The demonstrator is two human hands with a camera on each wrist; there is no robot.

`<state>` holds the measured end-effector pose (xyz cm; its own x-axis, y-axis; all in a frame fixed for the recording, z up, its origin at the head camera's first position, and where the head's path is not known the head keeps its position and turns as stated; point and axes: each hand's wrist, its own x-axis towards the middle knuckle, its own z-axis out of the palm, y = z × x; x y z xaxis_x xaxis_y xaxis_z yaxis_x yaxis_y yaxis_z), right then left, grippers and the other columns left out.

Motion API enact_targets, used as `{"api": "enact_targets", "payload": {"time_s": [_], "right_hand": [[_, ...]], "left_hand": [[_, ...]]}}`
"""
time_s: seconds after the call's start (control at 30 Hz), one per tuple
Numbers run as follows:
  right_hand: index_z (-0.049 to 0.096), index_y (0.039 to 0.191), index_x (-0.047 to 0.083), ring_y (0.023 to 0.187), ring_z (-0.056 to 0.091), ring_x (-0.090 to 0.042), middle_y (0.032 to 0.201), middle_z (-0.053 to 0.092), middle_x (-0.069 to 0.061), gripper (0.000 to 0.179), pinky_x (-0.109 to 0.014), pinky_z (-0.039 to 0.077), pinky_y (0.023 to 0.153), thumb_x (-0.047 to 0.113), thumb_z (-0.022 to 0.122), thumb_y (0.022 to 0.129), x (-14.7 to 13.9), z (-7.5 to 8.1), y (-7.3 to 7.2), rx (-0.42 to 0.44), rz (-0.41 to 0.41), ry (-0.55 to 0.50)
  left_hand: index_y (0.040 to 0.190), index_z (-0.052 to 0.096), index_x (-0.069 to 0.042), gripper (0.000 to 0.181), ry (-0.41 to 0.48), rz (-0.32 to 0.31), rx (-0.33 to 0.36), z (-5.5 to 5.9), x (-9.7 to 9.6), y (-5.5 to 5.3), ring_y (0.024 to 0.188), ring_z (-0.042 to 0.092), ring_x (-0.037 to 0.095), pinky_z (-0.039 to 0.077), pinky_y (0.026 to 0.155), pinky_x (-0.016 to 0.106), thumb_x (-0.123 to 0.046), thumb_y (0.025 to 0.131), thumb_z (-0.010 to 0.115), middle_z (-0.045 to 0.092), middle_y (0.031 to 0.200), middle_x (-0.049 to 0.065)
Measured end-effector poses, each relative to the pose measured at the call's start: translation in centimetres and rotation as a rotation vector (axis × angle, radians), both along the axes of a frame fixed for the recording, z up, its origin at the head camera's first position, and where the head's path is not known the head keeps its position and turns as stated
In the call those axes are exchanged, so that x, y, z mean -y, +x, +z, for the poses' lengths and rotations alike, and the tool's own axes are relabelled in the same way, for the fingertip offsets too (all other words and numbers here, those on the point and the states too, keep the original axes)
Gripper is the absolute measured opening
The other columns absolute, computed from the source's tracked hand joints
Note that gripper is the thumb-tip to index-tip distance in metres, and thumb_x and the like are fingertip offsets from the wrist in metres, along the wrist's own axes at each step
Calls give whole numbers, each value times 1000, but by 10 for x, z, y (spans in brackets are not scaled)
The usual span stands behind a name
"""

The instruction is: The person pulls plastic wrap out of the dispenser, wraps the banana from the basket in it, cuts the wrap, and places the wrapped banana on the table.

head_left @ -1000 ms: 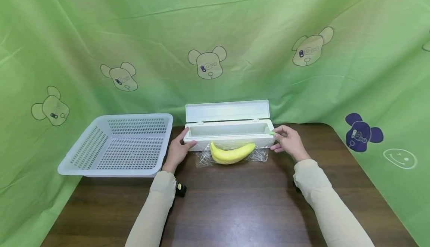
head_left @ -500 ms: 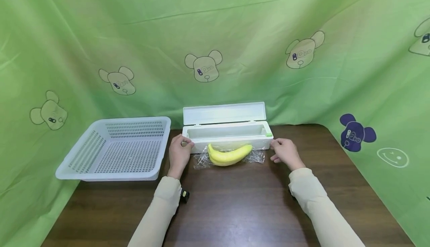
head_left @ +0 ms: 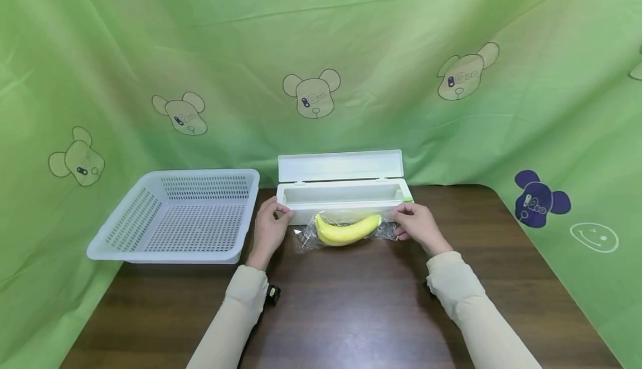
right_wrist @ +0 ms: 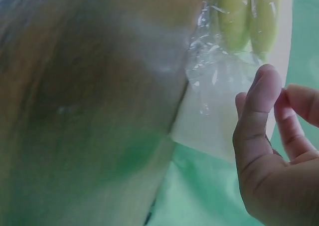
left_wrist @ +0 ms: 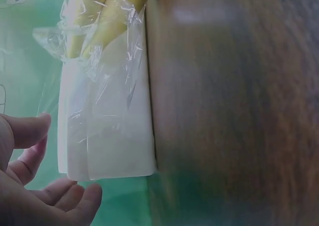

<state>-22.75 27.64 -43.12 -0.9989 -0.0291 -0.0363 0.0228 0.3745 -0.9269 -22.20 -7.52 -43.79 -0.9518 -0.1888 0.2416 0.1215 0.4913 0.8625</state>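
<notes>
A long white cling film dispenser box [head_left: 305, 216] stands at the back of the table, its lid [head_left: 341, 166] swung up. A yellow banana [head_left: 348, 233] lies along its front on clear cling film [head_left: 307, 238], whose ends are crumpled. My left hand [head_left: 268, 232] pinches the film's edge between thumb and index finger at the box's front left corner. Near the front right corner, my right hand [head_left: 418, 226] pinches the film likewise. In the left wrist view a thin sheet runs from the banana [left_wrist: 117, 16] toward the thumb. A small green slider [head_left: 407, 199] sits at the box's right end.
To the left stands a white perforated plastic basket [head_left: 246, 218], close to my left hand. A green curtain [head_left: 241, 51] with printed bear heads hangs behind and at both sides of the brown wooden table [head_left: 346, 302].
My right hand has left the green slider and moved left onto the film. My left hand has let go of the box's left end and now pinches the film at the corner.
</notes>
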Motion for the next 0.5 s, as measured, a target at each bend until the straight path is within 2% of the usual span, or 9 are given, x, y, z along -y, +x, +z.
{"api": "enact_targets", "payload": {"time_s": [0.07, 0.17, 0.27, 0.4, 0.5], "right_hand": [[64, 106, -12, 62, 68, -23, 102, 68, -27, 23, -35, 59, 55, 9, 59, 98, -1, 1, 2, -6, -28, 22], [64, 113, -12, 59, 68, -19, 105, 67, -32, 28, -31, 58, 54, 11, 59, 99, -4, -1, 6, 15, -113, 73], [58, 126, -15, 61, 69, -16, 115, 63, -37, 39, -29, 59, 56, 15, 57, 101, -6, -4, 7, 67, -166, 57], [49, 134, -18, 65, 69, -15, 122, 57, -36, 46, -30, 60, 60, 15, 54, 103, -4, -5, 5, 154, -155, -64], [48, 136, -15, 67, 66, -14, 116, 59, -25, 43, -30, 59, 61, 10, 54, 102, -3, -5, 5, 198, -105, -105]], "left_hand": [[81, 67, -7, 14, -12, -7, -5, 1, 0, 2, 134, 46, 36, 37, 109, 49, -14, 90, 76, 55, 141, 15], [81, 67, -8, 13, -27, -14, -13, 4, 2, 5, 131, 49, 35, 37, 108, 49, -13, 89, 76, 59, 137, 13], [81, 67, -7, 13, -26, -24, -21, 6, 4, 8, 130, 50, 34, 35, 109, 48, -12, 89, 76, 61, 133, 13], [81, 67, -6, 11, -17, -32, -33, 8, 6, 8, 129, 50, 35, 36, 109, 48, -10, 89, 75, 62, 132, 14], [82, 67, -6, 11, -18, -33, -37, 8, 5, 8, 128, 51, 34, 38, 107, 48, -10, 89, 75, 62, 131, 13]]}}
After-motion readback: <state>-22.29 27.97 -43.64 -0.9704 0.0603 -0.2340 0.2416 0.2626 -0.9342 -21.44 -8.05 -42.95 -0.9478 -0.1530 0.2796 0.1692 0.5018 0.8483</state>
